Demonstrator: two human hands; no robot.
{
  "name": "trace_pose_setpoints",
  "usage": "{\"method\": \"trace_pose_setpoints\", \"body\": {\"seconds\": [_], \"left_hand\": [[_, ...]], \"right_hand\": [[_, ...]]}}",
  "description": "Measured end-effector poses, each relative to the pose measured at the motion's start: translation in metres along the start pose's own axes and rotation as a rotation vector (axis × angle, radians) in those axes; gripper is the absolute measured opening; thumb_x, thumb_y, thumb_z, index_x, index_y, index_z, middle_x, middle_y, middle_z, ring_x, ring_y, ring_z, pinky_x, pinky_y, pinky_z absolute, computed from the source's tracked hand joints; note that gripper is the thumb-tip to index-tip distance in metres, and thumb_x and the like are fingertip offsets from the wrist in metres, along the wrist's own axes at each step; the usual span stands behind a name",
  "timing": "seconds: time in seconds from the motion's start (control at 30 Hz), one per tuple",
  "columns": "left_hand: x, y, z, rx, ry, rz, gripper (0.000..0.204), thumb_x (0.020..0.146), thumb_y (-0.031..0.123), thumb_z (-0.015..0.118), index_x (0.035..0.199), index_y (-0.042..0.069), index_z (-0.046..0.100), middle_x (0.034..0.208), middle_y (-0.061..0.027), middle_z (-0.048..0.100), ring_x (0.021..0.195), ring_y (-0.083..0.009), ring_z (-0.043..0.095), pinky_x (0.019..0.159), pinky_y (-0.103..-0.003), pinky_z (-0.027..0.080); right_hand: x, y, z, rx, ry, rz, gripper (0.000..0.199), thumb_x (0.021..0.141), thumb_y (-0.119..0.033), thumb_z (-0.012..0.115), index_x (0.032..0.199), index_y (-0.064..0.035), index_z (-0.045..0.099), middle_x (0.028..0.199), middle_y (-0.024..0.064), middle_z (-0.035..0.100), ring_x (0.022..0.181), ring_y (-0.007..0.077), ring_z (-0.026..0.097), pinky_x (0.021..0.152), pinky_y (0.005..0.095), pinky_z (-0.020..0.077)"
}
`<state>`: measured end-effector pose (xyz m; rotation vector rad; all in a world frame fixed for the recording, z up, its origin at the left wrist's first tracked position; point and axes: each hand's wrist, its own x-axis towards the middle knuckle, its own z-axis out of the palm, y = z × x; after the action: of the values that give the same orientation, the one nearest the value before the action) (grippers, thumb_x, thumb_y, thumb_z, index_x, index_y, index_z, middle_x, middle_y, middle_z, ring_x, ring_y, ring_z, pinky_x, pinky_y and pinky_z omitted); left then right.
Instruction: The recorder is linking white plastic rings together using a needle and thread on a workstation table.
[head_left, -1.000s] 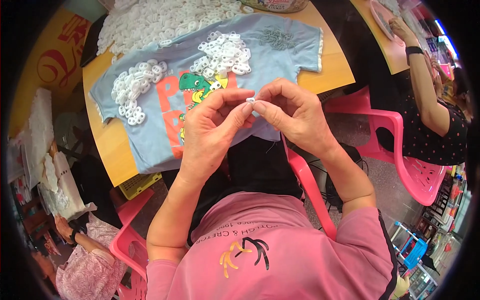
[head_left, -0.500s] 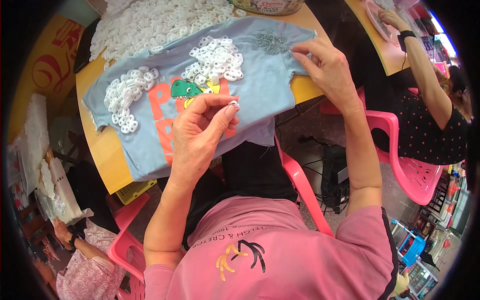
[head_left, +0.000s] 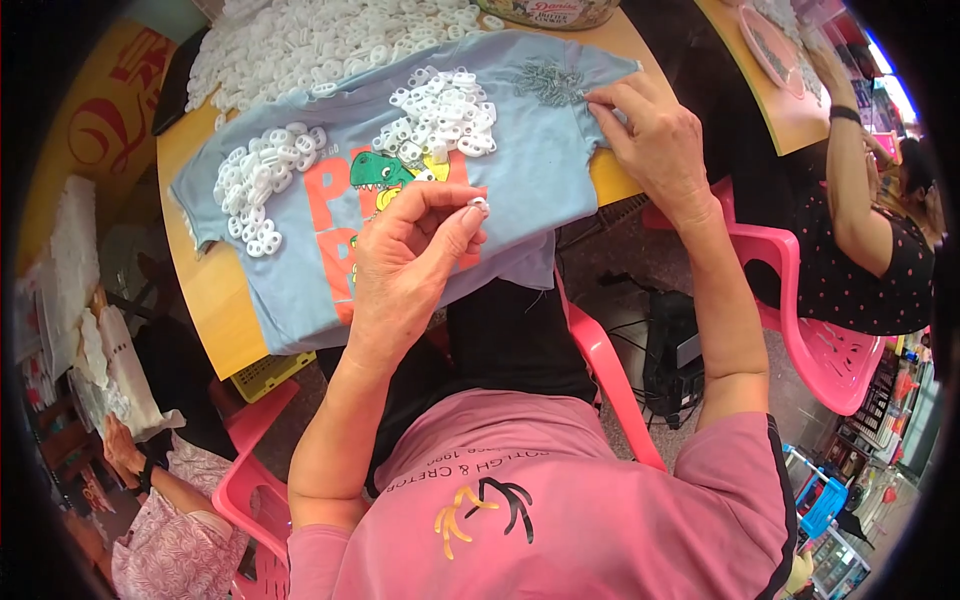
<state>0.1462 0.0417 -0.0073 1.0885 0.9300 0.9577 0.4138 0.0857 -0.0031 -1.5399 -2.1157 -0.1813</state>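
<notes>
My left hand (head_left: pixel 412 240) pinches a small white plastic piece (head_left: pixel 480 206) between thumb and forefinger, above the light blue T-shirt (head_left: pixel 545 165). At the right edge of a heap of thin grey metal pins (head_left: pixel 552 82), my right hand (head_left: pixel 655 135) has thumb and forefinger close together; whatever they hold is too small to make out. One pile of white plastic pieces with holes (head_left: pixel 440 115) lies on the shirt's middle. Another pile of white oval pieces (head_left: pixel 262 178) lies on its left part.
Many more white pieces (head_left: pixel 300 50) cover the far side of the yellow table (head_left: pixel 205 320), beside a round tin (head_left: pixel 550 12). A co-worker's arm (head_left: pixel 855 190) reaches to a pink tray (head_left: pixel 768 50) at the right. Another person's hand (head_left: pixel 122 445) shows at lower left. Pink chairs (head_left: pixel 610 370) stand around.
The view has shifted slightly. My right thumb and forefinger have come closer together by the pins. My left hand keeps its pinch. The co-worker's hand at the right has moved.
</notes>
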Motion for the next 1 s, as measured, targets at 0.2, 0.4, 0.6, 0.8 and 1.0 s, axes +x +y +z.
{"method": "trace_pose_setpoints", "body": {"seconds": [0.2,0.4,0.6,0.8,1.0], "left_hand": [[-0.006,0.001,-0.005,-0.025,-0.003,-0.014,0.015,0.092,0.008,0.064,0.105,0.000,0.064,0.087,-0.0019,0.065,0.078,-0.0074,0.062,0.067,-0.021,0.052],[-0.011,0.002,-0.009,-0.022,0.016,-0.001,0.016,0.091,0.010,0.065,0.103,-0.001,0.063,0.086,-0.0025,0.065,0.077,-0.0084,0.062,0.068,-0.022,0.051],[-0.025,0.004,-0.018,-0.082,0.049,-0.002,0.017,0.091,0.012,0.065,0.101,-0.001,0.063,0.086,-0.0033,0.065,0.076,-0.0094,0.063,0.068,-0.023,0.051],[-0.041,0.013,-0.020,-0.150,0.044,-0.013,0.019,0.092,0.013,0.065,0.102,-0.002,0.062,0.086,-0.0048,0.065,0.075,-0.0105,0.064,0.067,-0.024,0.052],[-0.055,0.014,-0.030,-0.213,0.023,0.045,0.019,0.092,0.013,0.065,0.103,-0.002,0.062,0.086,-0.0060,0.066,0.075,-0.0112,0.064,0.066,-0.024,0.052]], "right_hand": [[-0.006,0.002,-0.003,0.242,0.042,0.173,0.012,0.084,-0.005,0.066,0.095,-0.0024,0.068,0.085,0.0031,0.064,0.056,0.0099,0.054,0.057,0.0237,0.0452],[-0.006,-0.004,-0.004,0.531,-0.104,0.380,0.018,0.089,-0.005,0.063,0.106,-0.0006,0.067,0.091,-0.0012,0.065,0.070,0.0025,0.052,0.061,0.0198,0.0435],[-0.012,-0.047,-0.014,0.759,-0.062,0.408,0.020,0.091,-0.009,0.064,0.109,0.0014,0.066,0.095,0.0029,0.067,0.075,0.0046,0.055,0.069,0.0197,0.0448],[-0.029,-0.117,-0.007,1.435,-0.231,0.452,0.015,0.091,-0.012,0.065,0.100,0.0005,0.064,0.091,0.0085,0.068,0.070,0.0088,0.056,0.067,0.0232,0.0469],[-0.037,-0.153,0.003,1.607,-0.224,0.540,0.015,0.095,-0.016,0.061,0.098,-0.0013,0.063,0.090,0.0070,0.064,0.066,0.0082,0.050,0.062,0.0243,0.0450]]}}
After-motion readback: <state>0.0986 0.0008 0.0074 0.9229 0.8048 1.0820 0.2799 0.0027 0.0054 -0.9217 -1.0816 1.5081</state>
